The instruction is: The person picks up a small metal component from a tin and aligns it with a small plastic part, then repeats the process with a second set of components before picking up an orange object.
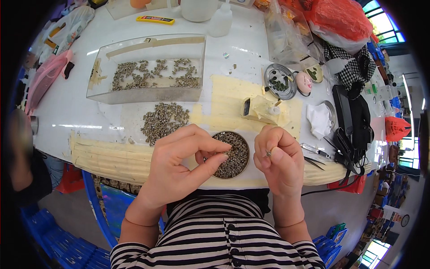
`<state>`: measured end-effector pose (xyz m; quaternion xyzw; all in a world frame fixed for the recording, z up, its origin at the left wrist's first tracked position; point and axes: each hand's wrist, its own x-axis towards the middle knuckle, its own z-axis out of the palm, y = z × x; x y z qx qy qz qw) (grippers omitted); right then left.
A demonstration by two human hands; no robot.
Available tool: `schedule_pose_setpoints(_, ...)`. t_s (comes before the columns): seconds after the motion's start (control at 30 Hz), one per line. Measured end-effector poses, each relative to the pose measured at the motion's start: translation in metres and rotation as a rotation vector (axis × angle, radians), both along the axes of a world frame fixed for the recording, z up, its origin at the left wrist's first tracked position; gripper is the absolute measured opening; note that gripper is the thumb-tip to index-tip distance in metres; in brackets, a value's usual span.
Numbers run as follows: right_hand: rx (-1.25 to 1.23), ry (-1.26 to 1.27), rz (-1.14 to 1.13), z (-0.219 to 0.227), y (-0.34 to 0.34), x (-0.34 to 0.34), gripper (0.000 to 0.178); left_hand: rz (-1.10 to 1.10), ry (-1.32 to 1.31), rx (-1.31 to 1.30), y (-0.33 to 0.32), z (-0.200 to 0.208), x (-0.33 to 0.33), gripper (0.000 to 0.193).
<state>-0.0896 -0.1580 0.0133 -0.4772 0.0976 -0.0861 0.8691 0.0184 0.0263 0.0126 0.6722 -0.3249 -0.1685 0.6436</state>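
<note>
A round tin [247, 167] full of small metallic parts stands at the table's front edge, between my hands. Over its left side, my left hand [181, 154] is curled with thumb and forefinger tips close together; anything between them is too small to make out. My right hand [282, 161], just right of the tin, pinches a small metal part [268, 153] between thumb and forefinger. Beyond my left hand lies a loose pile of similar small parts [165, 120] on the table. Behind that pile, a clear plastic box [148, 95] holds more of them in clusters.
A tape-wrapped block [262, 110] stands beyond my right hand. Farther right are a round dish [292, 92] with dark green pieces, a crumpled white tissue [319, 120] and tweezers [314, 163]. A yellow cutter [155, 20] and a white squeeze bottle [220, 21] sit at the back.
</note>
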Motion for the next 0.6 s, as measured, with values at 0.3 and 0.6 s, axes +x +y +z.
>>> schedule_pose_setpoints(0.3,0.223,-0.015,0.051,-0.001,0.000,-0.002,0.009,0.000,-0.068,-0.038,0.000,-0.005,0.002,0.019)
schedule_pose_setpoints(0.6,0.265,0.000,-0.002,-0.004,0.001,-0.006,0.016,-0.004,-0.061,-0.029,0.000,-0.006,0.001,0.018)
